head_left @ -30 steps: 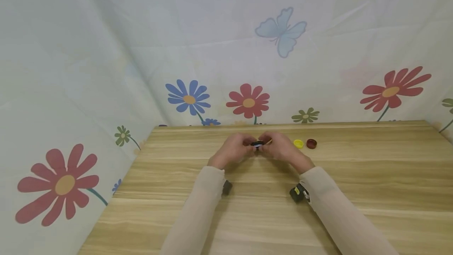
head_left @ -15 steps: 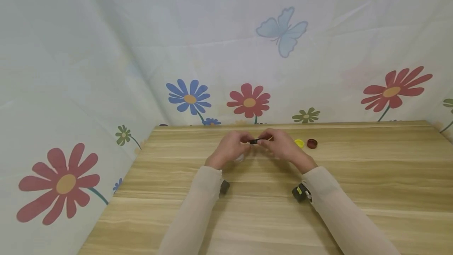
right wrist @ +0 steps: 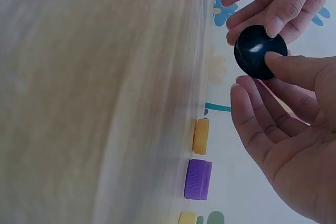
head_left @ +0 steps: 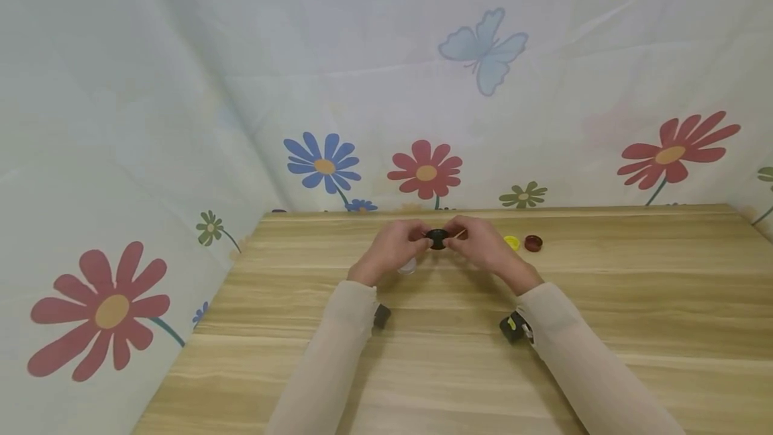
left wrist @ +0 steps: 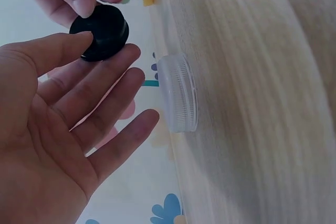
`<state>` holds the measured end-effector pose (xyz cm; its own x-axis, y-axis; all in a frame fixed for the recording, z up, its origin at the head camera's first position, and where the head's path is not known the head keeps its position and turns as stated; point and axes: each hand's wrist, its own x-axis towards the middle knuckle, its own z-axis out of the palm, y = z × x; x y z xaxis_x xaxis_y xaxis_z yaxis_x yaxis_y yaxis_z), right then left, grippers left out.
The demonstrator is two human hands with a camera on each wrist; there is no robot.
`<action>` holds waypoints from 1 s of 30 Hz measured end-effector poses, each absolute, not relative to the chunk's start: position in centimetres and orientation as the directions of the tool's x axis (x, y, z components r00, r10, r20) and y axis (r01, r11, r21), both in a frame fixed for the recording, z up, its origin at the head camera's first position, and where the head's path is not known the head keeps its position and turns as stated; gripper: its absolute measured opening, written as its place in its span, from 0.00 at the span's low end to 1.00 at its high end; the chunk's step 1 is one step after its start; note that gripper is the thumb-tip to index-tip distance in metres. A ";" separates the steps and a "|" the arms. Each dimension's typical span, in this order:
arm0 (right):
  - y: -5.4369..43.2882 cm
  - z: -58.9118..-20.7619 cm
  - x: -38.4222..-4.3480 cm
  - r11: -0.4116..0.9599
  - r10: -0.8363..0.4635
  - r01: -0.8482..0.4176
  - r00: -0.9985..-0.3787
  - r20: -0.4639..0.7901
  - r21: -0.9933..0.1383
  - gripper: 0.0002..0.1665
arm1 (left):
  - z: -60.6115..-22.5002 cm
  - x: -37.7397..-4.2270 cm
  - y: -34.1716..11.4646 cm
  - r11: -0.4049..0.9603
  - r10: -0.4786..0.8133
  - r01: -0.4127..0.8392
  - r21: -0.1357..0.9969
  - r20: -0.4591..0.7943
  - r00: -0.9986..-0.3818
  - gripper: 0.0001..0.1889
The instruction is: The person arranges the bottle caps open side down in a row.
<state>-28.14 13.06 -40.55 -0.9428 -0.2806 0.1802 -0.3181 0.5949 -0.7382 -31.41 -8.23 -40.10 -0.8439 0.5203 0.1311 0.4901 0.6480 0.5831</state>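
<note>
A round black bottle cap (head_left: 437,239) is held up between the two hands above the far part of the table. My left hand (head_left: 392,247) pinches one side of it; the left wrist view has the thumb on its face and the other fingers spread. From the opposite side my right hand (head_left: 481,247) pinches it, thumb on the glossy face in the right wrist view. Below the left hand a clear ribbed cap (left wrist: 178,94) lies on the table, partly covered by that hand in the head view.
Right of the right hand, a yellow cap (head_left: 512,242) and a dark red cap (head_left: 533,243) lie on the wooden table (head_left: 447,368). The right wrist view has an orange cap (right wrist: 201,136) and a purple ribbed cap (right wrist: 198,179). Behind the table hangs a flowered cloth (head_left: 374,86).
The black cap has been turned between the fingers, from edge-on to its dark round face towards the head camera. The clear cap has come into view beneath the left hand.
</note>
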 end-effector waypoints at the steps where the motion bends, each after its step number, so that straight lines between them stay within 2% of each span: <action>1: 13.1 -40.6 -28.1 0.595 -0.279 -0.318 -0.943 0.182 -0.738 0.12 | -40.1 -31.4 -8.2 0.647 0.521 0.489 0.585 0.129 -0.844 0.10; 15: 13.1 -40.6 -28.2 0.584 -0.243 -0.295 -0.953 0.183 -0.757 0.15 | -39.8 -31.4 -8.1 0.610 0.506 0.455 0.649 0.122 -0.854 0.22; 30: 13.1 -40.8 -28.1 0.557 -0.254 -0.281 -0.954 0.162 -0.782 0.15 | -40.2 -31.5 -8.2 0.604 0.511 0.473 0.641 0.143 -0.847 0.22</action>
<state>-28.14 13.12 -40.77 -0.9536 -0.2535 0.1623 -0.2810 0.5565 -0.7819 -31.51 -8.18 -40.22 -0.8474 0.5114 0.1429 0.4728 0.6043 0.6413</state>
